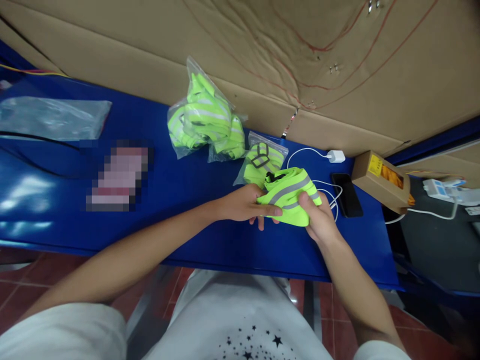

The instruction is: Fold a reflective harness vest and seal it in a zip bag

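head view, near, facing forward and down

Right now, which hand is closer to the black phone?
Right. Your right hand is just left of the black phone; your left hand is farther left, across the neon band.

The upper garment was a white shirt [210, 320] with loose, short sleeves [71, 330]. The front panel carried a print [277, 341] of solid black five-pointed stars in mixed sizes. Both forearms [161, 237] were uncovered from the sleeve openings to the fingers [275, 211].
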Action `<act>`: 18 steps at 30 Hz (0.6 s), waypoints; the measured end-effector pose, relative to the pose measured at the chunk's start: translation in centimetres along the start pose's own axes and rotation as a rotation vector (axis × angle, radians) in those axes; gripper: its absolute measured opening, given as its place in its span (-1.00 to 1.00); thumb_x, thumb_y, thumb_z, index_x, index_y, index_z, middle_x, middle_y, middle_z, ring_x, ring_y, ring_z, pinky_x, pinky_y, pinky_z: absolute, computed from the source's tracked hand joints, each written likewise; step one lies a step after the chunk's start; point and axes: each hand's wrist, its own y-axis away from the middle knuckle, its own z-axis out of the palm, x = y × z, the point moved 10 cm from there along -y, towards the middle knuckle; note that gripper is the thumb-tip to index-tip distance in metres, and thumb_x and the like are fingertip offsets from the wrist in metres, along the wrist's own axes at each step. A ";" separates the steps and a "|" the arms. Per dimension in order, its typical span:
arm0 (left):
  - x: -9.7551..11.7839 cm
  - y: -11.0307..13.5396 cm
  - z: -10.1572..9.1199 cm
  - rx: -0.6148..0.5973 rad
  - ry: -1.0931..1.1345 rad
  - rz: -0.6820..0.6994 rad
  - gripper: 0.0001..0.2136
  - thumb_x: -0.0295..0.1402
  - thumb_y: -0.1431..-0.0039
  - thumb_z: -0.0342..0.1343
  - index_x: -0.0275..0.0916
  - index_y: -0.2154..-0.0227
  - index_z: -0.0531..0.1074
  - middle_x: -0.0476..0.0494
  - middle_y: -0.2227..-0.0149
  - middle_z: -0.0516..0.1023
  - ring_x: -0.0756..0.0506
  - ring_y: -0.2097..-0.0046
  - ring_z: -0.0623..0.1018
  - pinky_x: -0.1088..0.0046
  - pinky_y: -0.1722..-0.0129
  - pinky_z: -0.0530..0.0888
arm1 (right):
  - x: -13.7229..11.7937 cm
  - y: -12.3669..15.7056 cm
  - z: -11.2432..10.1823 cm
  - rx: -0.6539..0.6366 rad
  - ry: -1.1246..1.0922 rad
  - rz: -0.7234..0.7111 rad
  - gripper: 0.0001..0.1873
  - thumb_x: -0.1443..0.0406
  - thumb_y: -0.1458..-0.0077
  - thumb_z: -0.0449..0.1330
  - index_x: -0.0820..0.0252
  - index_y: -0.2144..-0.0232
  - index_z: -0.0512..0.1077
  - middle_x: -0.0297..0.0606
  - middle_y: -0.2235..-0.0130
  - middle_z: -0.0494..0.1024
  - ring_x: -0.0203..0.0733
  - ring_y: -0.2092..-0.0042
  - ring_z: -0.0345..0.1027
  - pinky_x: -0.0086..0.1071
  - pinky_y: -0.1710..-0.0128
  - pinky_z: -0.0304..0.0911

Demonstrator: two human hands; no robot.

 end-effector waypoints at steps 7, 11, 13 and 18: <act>0.5 0.6 -4.1 0.499 -0.022 0.122 -0.58 -0.06 -0.07 0.39 -0.32 0.23 0.51 -0.07 0.45 0.56 -0.02 0.47 0.61 0.58 0.54 0.51 | -1.1 1.1 -2.5 0.277 0.113 -0.227 -0.56 -0.09 -0.18 0.29 0.10 0.13 0.58 -0.19 0.20 0.69 0.02 0.18 0.60 -0.15 0.19 0.53; 0.3 1.4 -5.0 0.691 0.108 0.274 -0.44 -0.13 -0.05 0.41 -0.14 -0.05 0.34 -0.09 0.13 0.50 0.02 0.43 0.59 0.57 0.57 0.50 | -3.2 2.7 -1.9 0.334 0.327 -0.474 -0.63 0.03 -0.19 0.32 0.10 0.07 0.59 -0.23 0.18 0.69 -0.04 0.20 0.60 -0.24 0.19 0.51; 0.5 1.8 -4.9 0.721 0.118 0.311 -0.48 -0.15 -0.06 0.41 -0.15 -0.03 0.37 -0.14 0.06 0.49 0.01 0.36 0.58 0.56 0.53 0.52 | -4.0 3.4 -1.1 0.332 0.435 -0.563 -0.61 0.06 -0.13 0.38 0.08 0.04 0.59 -0.22 0.16 0.69 -0.03 0.18 0.59 -0.23 0.16 0.50; 2.2 1.3 -2.2 0.467 0.243 0.378 -0.62 -0.18 -0.13 0.37 -0.21 0.02 0.55 -0.23 -0.01 0.60 -0.20 -0.05 0.61 0.29 -0.05 0.56 | -2.8 3.2 -1.3 0.331 0.355 -0.507 -0.59 0.00 -0.19 0.31 0.09 0.04 0.59 -0.19 0.18 0.68 0.00 0.18 0.59 -0.19 0.16 0.51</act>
